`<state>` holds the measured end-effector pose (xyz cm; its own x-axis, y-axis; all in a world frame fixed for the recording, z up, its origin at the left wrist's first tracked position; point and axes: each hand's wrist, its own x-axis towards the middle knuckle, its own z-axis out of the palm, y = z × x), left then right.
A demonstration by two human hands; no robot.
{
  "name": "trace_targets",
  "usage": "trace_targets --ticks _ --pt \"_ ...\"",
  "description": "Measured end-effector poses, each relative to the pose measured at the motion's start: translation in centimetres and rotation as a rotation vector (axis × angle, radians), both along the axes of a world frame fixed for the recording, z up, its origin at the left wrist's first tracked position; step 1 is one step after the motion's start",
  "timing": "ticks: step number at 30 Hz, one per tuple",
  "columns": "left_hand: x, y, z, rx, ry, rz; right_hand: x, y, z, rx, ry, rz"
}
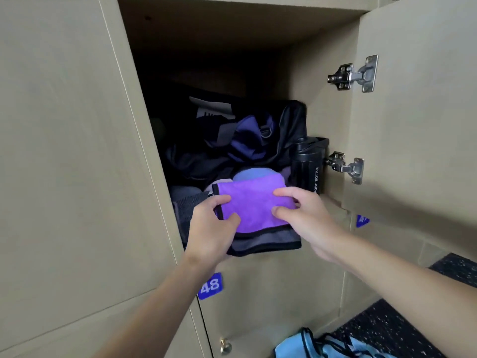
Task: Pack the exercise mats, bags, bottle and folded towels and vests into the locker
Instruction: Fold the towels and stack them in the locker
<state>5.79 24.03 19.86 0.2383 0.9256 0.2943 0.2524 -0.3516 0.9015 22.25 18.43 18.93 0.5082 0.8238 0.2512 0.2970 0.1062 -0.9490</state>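
A folded purple towel (254, 206) with black trim lies on a folded grey towel (268, 242) at the front edge of the open locker (322, 104). My left hand (211, 228) grips the stack's left side, thumb on top. My right hand (304, 215) pinches the purple towel's right edge. Behind the stack sit a dark bag with purple straps (247, 140), rolled mat ends (255, 174) and a black sport bottle (307, 166) standing upright at the right wall.
The locker door (418, 112) stands open to the right on two metal hinges. A closed locker numbered 48 (210, 285) is below. A light blue vest (335, 346) lies on the dark speckled floor at the bottom right.
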Motion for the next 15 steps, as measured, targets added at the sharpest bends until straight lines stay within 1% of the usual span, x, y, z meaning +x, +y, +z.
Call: trace_targets --ticks 3,8,9,10,12,13,14,15 --pt "-0.5 1.7 0.4 0.118 0.149 0.093 -0.6 3.6 0.8 -0.005 -0.082 0.034" --pt "0.1 3.6 0.8 0.210 0.271 0.267 -1.3 8.4 1.5 0.020 -0.082 0.123" --pt "0.4 3.9 0.7 0.251 0.334 0.313 -1.4 9.2 1.5 -0.003 -0.126 0.151" --pt "0.7 4.3 0.4 0.295 0.436 0.358 -1.4 10.0 1.2 -0.059 -0.236 0.176" --pt "1.0 4.9 -0.2 0.364 0.737 0.401 -1.3 11.2 0.3 -0.219 -0.556 0.192" --pt "1.0 5.3 -0.5 0.387 0.893 0.391 -1.1 11.5 -0.1 -0.233 -0.668 0.182" --pt "1.1 5.6 -0.8 0.390 1.008 0.359 -0.8 11.6 -0.5 -0.199 -0.716 0.184" --pt "1.1 5.9 -1.1 0.363 1.072 0.313 -0.4 11.5 -0.8 -0.125 -0.723 0.207"
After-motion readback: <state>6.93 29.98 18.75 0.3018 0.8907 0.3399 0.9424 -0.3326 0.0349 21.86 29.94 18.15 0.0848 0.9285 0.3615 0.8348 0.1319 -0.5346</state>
